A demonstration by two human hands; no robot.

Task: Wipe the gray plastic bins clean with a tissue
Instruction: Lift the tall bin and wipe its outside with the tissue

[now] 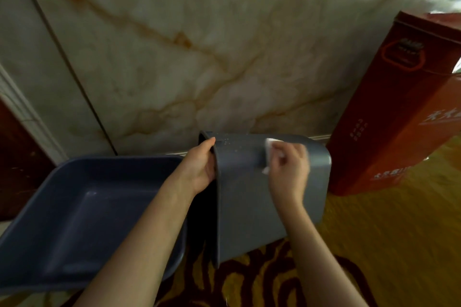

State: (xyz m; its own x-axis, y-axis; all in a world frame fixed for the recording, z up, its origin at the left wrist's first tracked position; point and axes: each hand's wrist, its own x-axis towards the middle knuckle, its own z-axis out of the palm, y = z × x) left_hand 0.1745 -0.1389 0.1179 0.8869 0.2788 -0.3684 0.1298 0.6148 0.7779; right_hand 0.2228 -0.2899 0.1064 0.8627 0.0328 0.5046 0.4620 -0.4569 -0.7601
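A gray plastic bin (252, 197) stands tipped on its side on the floor, its outer wall facing me and its opening turned left. My left hand (199, 169) grips the bin's rim near the top left edge. My right hand (287, 172) presses a white tissue (268, 149) against the upper part of the outer wall; the hand is blurred. Small water drops show on the wall near the top. A second gray bin (82, 209), wide and shallow, lies open side up to the left, under my left forearm.
A tall red cardboard box (396, 107) stands at the right, close to the tipped bin. A marble wall (187, 45) rises right behind the bins. The floor has a yellow and dark red patterned carpet (262, 279). Dark wood furniture (17, 157) is at the left edge.
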